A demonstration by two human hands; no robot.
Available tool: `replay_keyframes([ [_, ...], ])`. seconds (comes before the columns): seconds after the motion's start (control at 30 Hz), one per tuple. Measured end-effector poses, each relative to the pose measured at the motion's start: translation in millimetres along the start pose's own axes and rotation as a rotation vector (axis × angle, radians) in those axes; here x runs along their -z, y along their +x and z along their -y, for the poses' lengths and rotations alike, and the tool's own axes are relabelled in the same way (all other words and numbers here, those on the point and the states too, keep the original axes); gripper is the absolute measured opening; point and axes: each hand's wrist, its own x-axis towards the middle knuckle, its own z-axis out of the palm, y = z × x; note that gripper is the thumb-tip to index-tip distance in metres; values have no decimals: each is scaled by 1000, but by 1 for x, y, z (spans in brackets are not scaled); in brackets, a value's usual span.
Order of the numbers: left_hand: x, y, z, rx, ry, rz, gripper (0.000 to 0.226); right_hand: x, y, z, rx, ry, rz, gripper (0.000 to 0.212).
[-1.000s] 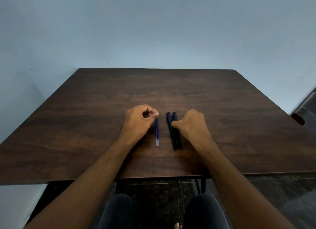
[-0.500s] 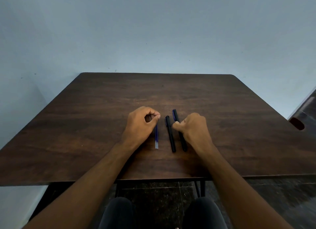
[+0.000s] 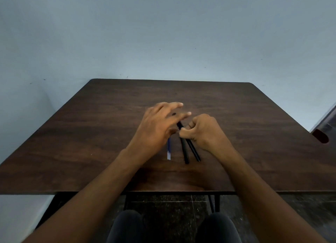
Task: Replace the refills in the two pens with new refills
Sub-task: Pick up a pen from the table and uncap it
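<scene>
Two black pens lie near the middle of the dark wooden table (image 3: 91,133). My right hand (image 3: 205,132) is curled around the right pen (image 3: 193,150), whose near end rests on the table. Beside it lies the left pen (image 3: 184,150), pointing toward me. My left hand (image 3: 158,128) hovers with its fingers spread above the pens' far ends and holds nothing. A thin blue refill with a clear end (image 3: 169,151) lies on the table just left of the pens, half hidden under my left hand.
A pale blue wall stands behind the table. A dark object with a red part (image 3: 321,135) sits past the table's right edge. My knees (image 3: 125,226) show below the near edge, over a dark speckled floor.
My left hand has let go of the blue refill, opened and moved right over the pens. My right hand has closed around the right pen and angled it away from the other.
</scene>
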Motion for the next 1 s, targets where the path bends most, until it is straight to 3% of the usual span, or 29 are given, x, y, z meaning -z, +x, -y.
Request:
replay_keyframes([
  [0.07, 4, 0, 3, -71, 59, 5, 37, 3, 2, 5, 47, -29, 60, 32],
  [0.2, 9, -5, 14, -120, 122, -18, 21, 4, 7, 7, 80, -54, 102, 14],
  [0.33, 9, -6, 16, -109, 48, 89, 42, -1, 7, 1, 281, -172, 90, 11],
  [0.43, 10, -6, 25, -104, 14, 112, 28, 0, 3, -3, 387, -207, 84, 15],
  [0.5, 15, -2, 28, -115, 1, 113, 38, -2, 4, -4, 427, -252, 88, 19],
  [0.57, 18, 9, 27, -114, -22, 215, 47, -5, 8, -4, 460, -295, 79, 21],
  [0.63, 25, 16, 34, -84, 86, 337, 32, 3, 11, -9, 444, -280, 64, 20],
  [0.7, 46, 11, 58, 27, 145, 244, 20, 23, 13, -27, 382, -267, 6, 18],
  [0.77, 73, -6, 78, 74, 52, -123, 17, 45, 13, -47, 363, -237, -97, 17],
  [0.8, 78, -11, 79, 65, 32, -229, 17, 52, 14, -54, 364, -219, -140, 17],
  [0.9, 62, -9, 58, 7, -8, -53, 16, 51, 17, -55, 393, -148, -181, 16],
  [1.0, 42, -5, 46, 44, -61, 121, 18, 37, 16, -49, 409, -142, -119, 15],
])
